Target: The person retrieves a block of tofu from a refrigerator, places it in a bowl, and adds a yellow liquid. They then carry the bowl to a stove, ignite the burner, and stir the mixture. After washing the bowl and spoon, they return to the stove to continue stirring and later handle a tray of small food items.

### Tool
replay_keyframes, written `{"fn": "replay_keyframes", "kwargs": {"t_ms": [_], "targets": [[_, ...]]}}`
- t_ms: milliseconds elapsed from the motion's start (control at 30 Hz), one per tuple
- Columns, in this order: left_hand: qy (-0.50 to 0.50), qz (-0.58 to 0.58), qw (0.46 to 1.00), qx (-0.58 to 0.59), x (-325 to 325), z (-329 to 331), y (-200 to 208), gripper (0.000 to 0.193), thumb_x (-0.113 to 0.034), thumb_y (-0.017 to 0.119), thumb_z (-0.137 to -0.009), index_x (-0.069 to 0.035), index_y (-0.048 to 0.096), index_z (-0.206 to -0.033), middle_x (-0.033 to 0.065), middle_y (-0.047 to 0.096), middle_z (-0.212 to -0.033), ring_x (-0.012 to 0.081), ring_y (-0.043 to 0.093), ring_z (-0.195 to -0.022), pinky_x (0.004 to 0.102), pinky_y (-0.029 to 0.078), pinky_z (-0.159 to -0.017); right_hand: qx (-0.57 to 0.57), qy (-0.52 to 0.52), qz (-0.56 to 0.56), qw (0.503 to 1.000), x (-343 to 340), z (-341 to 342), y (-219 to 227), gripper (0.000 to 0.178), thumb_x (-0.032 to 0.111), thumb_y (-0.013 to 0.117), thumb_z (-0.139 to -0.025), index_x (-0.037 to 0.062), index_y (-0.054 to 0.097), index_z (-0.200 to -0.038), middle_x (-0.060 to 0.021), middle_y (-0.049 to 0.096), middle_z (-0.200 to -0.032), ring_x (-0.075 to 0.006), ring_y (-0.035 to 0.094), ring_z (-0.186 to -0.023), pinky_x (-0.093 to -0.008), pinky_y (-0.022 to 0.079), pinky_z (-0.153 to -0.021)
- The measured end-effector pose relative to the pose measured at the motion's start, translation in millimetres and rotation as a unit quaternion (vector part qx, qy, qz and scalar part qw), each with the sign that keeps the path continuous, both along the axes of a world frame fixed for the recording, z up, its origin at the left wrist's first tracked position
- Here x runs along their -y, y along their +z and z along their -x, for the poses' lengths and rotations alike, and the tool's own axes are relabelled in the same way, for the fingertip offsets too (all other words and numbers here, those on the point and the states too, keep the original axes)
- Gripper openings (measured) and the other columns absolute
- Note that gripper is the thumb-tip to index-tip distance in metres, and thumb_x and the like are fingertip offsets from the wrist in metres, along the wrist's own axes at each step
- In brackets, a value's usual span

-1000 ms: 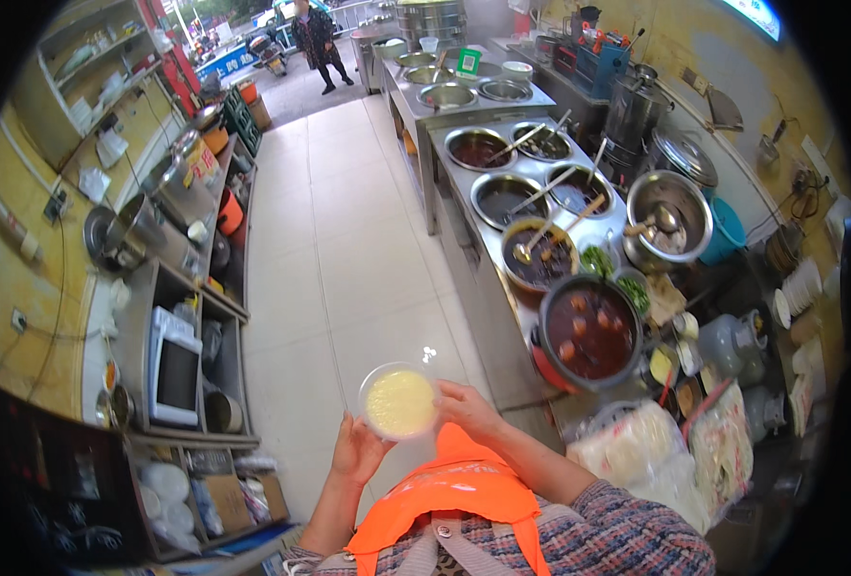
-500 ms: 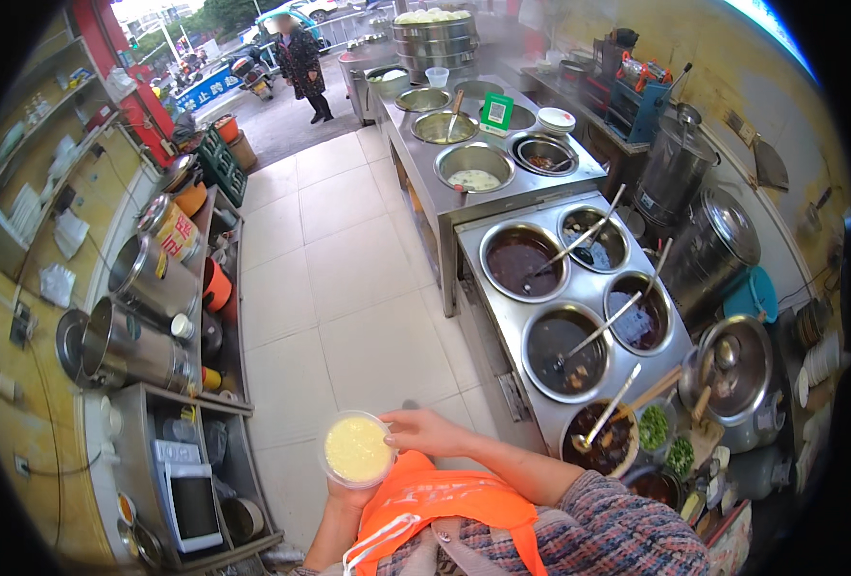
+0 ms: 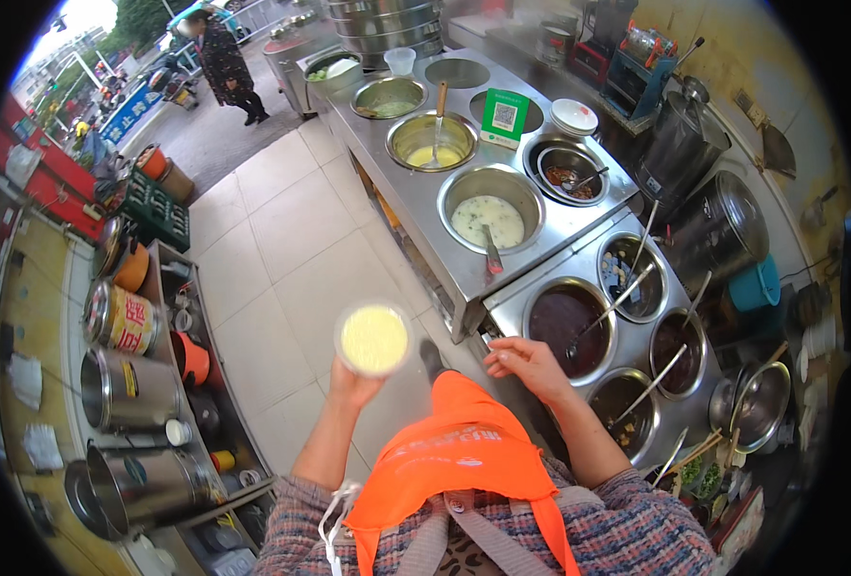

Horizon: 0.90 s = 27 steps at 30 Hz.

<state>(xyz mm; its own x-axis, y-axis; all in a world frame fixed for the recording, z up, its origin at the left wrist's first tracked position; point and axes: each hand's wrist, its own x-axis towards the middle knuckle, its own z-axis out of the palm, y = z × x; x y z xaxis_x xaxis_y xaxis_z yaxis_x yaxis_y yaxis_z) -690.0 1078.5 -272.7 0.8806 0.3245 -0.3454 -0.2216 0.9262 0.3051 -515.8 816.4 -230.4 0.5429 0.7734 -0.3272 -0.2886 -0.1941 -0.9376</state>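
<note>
A clear round plastic cup (image 3: 374,340) of pale yellow porridge rests in my left hand (image 3: 353,386), which grips it from below and the side. It is held out over the tiled floor, in front of my orange apron (image 3: 464,451). My right hand (image 3: 529,368) hovers apart from the cup, close to the edge of the soup counter. Its fingers are loosely bent and slightly apart, with nothing seen in them. The nearest pot to it holds dark reddish soup (image 3: 571,326) with a ladle. Beyond stands a pot of whitish porridge (image 3: 486,221) with a red-handled ladle.
A steel counter (image 3: 420,221) runs ahead on the right, bearing a pot of yellow porridge (image 3: 432,144), a green code sign (image 3: 504,119) and steamers (image 3: 387,29). Shelves with steel pots (image 3: 123,389) line the left. A person (image 3: 222,62) stands outside by the entrance.
My right hand has left the cup's rim and moved right, toward the counter. My left hand still holds the cup, now slightly higher. The view has shifted nearer the porridge pots.
</note>
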Motion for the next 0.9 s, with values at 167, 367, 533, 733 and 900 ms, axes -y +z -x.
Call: {"fn": "replay_keyframes", "kwargs": {"t_ms": [167,367,533,733,900], "targets": [[-0.041,-0.101,0.994,0.016,-142.1,-168.2,2.8,0.053,-0.048,0.027,-0.099,-0.011,0.041,-0.135,0.0063,0.052,-0.130,0.0227,0.050,-0.119,0.0418,0.045,-0.096,0.022,-0.111,-0.030,0.993,-90.9,-119.3,2.3,0.023,0.010,0.050,-0.093,-0.0027,0.059,-0.111,-0.0106,0.066,-0.094,-0.0166,0.064,-0.080,-0.0285,0.052,-0.076],[-0.142,-0.327,0.917,-0.177,-259.8,-353.6,23.6,0.052,-0.051,0.028,-0.098,-0.012,0.045,-0.129,0.0086,0.054,-0.123,0.0184,0.054,-0.110,0.0350,0.050,-0.079,0.145,-0.200,-0.099,0.964,-245.6,-302.3,34.3,0.023,0.013,0.053,-0.092,-0.0036,0.061,-0.106,-0.0078,0.066,-0.087,-0.0119,0.062,-0.074,-0.0258,0.050,-0.072],[-0.070,-0.798,0.538,-0.263,-276.4,-467.4,-10.4,0.043,-0.039,0.054,-0.090,-0.012,0.049,-0.122,0.0158,0.051,-0.111,0.0273,0.053,-0.102,0.0362,0.051,-0.068,0.190,-0.209,-0.124,0.951,-349.1,-387.1,46.5,0.021,0.013,0.053,-0.093,-0.0027,0.062,-0.103,-0.0071,0.067,-0.087,-0.0105,0.062,-0.074,-0.0226,0.050,-0.069],[-0.127,-0.940,0.277,-0.151,-269.5,-509.3,-57.2,0.051,-0.034,0.069,-0.077,-0.015,0.051,-0.121,0.0182,0.045,-0.111,0.0341,0.047,-0.102,0.0398,0.050,-0.075,0.200,-0.248,-0.103,0.942,-388.9,-422.4,18.8,0.019,0.010,0.053,-0.093,-0.0035,0.063,-0.101,-0.0067,0.066,-0.086,-0.0099,0.061,-0.073,-0.0220,0.050,-0.069],[-0.110,-0.948,0.276,-0.116,-285.2,-524.3,-62.5,0.051,-0.034,0.070,-0.077,-0.014,0.050,-0.120,0.0191,0.046,-0.111,0.0341,0.048,-0.099,0.0387,0.049,-0.074,0.261,-0.289,-0.010,0.921,-397.1,-444.3,2.6,0.017,0.010,0.054,-0.091,-0.0017,0.065,-0.097,-0.0057,0.066,-0.084,-0.0094,0.061,-0.071,-0.0220,0.049,-0.066]]}}
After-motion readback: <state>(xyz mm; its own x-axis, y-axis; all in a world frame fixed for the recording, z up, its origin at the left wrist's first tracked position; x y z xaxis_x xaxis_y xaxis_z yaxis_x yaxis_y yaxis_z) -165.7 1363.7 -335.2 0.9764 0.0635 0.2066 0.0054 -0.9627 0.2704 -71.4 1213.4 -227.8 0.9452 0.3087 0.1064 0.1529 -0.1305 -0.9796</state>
